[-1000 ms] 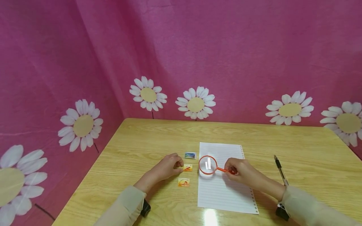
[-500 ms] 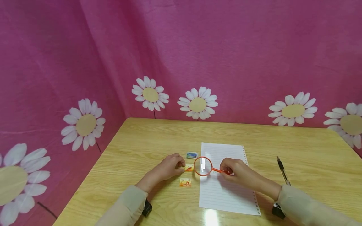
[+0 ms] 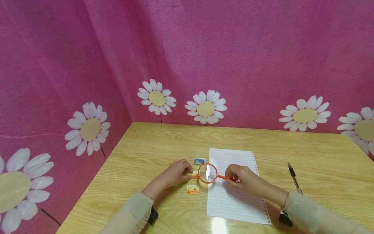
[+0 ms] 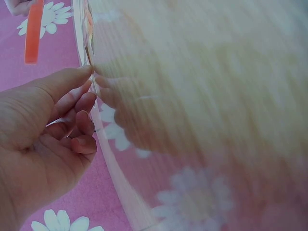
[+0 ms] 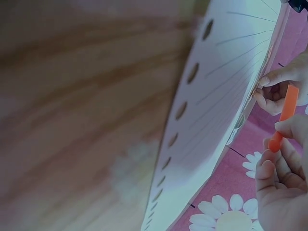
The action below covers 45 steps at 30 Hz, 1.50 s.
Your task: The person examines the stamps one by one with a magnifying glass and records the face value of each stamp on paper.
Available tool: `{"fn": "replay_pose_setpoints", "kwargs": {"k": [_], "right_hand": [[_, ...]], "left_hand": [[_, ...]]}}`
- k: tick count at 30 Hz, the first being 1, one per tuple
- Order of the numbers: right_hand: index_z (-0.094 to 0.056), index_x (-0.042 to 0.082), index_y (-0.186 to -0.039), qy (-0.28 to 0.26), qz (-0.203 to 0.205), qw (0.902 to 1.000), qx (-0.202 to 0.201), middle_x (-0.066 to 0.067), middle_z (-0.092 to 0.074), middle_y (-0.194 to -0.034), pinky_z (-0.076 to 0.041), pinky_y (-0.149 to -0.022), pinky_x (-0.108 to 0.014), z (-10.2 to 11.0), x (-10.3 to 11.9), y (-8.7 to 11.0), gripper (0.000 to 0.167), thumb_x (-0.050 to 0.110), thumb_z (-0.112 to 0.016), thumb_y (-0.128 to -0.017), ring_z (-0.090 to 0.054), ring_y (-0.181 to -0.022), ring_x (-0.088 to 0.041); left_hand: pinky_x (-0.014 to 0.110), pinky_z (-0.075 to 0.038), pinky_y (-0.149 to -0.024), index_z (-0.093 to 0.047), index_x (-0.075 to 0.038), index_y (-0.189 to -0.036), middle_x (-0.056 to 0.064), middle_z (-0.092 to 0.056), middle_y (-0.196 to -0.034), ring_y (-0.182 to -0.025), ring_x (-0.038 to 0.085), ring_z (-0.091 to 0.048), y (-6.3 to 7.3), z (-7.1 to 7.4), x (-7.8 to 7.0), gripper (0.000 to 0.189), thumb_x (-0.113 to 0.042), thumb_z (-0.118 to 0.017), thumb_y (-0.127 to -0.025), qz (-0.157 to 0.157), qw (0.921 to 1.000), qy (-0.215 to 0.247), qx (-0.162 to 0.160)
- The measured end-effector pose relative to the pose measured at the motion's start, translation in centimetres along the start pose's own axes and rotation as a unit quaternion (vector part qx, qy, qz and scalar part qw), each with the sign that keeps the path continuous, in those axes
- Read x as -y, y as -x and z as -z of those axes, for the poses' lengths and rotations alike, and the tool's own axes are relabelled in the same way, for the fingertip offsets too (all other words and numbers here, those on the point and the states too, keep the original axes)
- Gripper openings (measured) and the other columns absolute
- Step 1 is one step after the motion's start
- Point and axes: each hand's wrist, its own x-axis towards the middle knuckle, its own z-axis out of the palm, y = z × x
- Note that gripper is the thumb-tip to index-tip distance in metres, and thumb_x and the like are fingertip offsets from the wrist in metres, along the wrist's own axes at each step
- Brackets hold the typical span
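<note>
My right hand pinches the handle of a red-rimmed magnifying glass. Its round lens overlaps the left edge of a lined paper sheet and the right part of a small yellow-orange stamp. At that stamp's left edge, my left hand pinches it between thumb and forefinger, low over the table; in the left wrist view the hand's other fingers curl under. A blue-green stamp lies just beyond, and another yellow-orange stamp lies nearer me. The red rim shows edge-on in the right wrist view.
A black-capped clear pen lies right of the paper, partly behind my right sleeve. The wooden table is glossy and reflects light at its front. A pink curtain with daisies hangs behind and to the left.
The magnifying glass has moved left with my right hand, from over the paper to partly over the middle stamp. My left hand stays at that stamp. The head view has shifted slightly.
</note>
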Motion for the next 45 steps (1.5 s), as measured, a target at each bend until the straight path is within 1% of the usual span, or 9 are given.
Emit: {"fn": "replay_pose_setpoints", "kwargs": {"k": [3,7,15,22,31,37,45], "right_hand": [[-0.058,0.012,-0.085,-0.002,0.004,1.0000,0.002,0.008,-0.054,-0.072,-0.042,-0.054,-0.015,-0.14,-0.02,-0.04,0.024,-0.004,-0.074,-0.078,-0.045,-0.067,0.004],[-0.058,0.013,-0.085,0.005,0.008,0.9999,-0.002,0.009,-0.053,-0.072,-0.041,-0.055,-0.013,-0.33,-0.05,-0.05,0.024,-0.002,-0.074,-0.079,-0.044,-0.067,0.004],[-0.057,0.014,-0.084,0.012,0.010,0.9999,-0.005,0.009,-0.051,-0.072,-0.040,-0.055,-0.012,-0.53,0.03,-0.23,0.024,-0.002,-0.074,-0.080,-0.043,-0.068,0.005],[-0.057,0.014,-0.083,0.016,0.017,0.9996,-0.014,0.010,-0.051,-0.072,-0.039,-0.055,-0.012,-0.51,0.18,-0.28,0.024,-0.001,-0.075,-0.079,-0.044,-0.067,0.004],[-0.058,0.014,-0.085,0.013,0.024,0.9996,-0.006,0.010,-0.052,-0.073,-0.040,-0.055,-0.012,-0.49,0.10,-0.45,0.023,-0.001,-0.074,-0.079,-0.044,-0.068,0.003],[-0.058,0.013,-0.086,0.015,0.021,0.9997,0.004,0.009,-0.052,-0.074,-0.040,-0.056,-0.012,-0.57,-0.08,-0.52,0.023,-0.001,-0.074,-0.079,-0.044,-0.069,0.004],[-0.058,0.012,-0.086,0.011,0.021,0.9997,0.004,0.008,-0.053,-0.074,-0.040,-0.056,-0.012,-0.70,-0.09,-0.61,0.022,-0.002,-0.074,-0.079,-0.044,-0.069,0.004]], "left_hand": [[0.022,-0.043,-0.072,-0.065,-0.005,-0.091,0.003,-0.056,-0.085,-0.078,0.009,-0.046,0.04,-0.03,0.01,0.011,-0.010,-0.074,-0.086,-0.003,1.0000,-0.001,0.000],[0.023,-0.042,-0.072,-0.065,-0.005,-0.091,0.003,-0.056,-0.086,-0.078,0.010,-0.046,0.06,-0.05,-0.01,0.011,-0.010,-0.073,-0.086,0.001,1.0000,0.001,0.003],[0.023,-0.044,-0.072,-0.065,-0.004,-0.092,0.005,-0.057,-0.087,-0.079,0.013,-0.049,0.08,-0.06,-0.03,0.012,-0.010,-0.074,-0.086,0.002,1.0000,0.002,0.004],[0.024,-0.043,-0.073,-0.065,-0.005,-0.093,0.004,-0.057,-0.088,-0.079,0.011,-0.047,0.02,-0.02,-0.03,0.011,-0.010,-0.073,-0.087,0.003,1.0000,0.000,0.007],[0.023,-0.042,-0.072,-0.066,-0.004,-0.093,0.004,-0.056,-0.086,-0.079,0.011,-0.046,-0.07,-0.07,-0.01,0.011,-0.010,-0.073,-0.087,0.008,0.9999,0.006,0.006],[0.024,-0.044,-0.073,-0.066,-0.005,-0.094,0.004,-0.057,-0.088,-0.080,0.011,-0.048,-0.07,-0.03,0.03,0.011,-0.010,-0.073,-0.087,0.008,1.0000,0.001,0.005],[0.025,-0.047,-0.074,-0.066,-0.004,-0.094,0.005,-0.059,-0.089,-0.081,0.012,-0.052,0.05,0.14,-0.03,0.012,-0.010,-0.073,-0.087,0.006,1.0000,0.000,0.006]]}}
